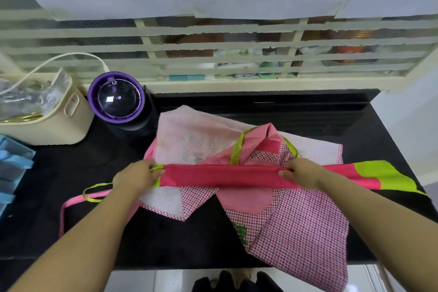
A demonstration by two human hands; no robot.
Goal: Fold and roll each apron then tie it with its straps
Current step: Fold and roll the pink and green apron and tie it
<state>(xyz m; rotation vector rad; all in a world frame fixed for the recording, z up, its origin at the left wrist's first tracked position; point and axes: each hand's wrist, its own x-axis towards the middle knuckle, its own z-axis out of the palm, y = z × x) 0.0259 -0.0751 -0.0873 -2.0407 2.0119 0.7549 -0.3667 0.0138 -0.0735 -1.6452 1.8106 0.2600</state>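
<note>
Just behind pale apron (189, 134), purple-rimmed device (116, 98).

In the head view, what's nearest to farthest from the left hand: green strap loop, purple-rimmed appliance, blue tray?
1. Green strap loop, just left of the left hand.
2. Purple-rimmed appliance, behind it.
3. Blue tray, at the far left edge.

Magenta apron (220, 176) (lime-trimmed); checked apron (303, 227), probably pink-black.

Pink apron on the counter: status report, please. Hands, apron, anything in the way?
Hands: left hand and right hand grip the pink apron. Folded into a long band, not yet rolled. Checked apron lies underneath.
</note>
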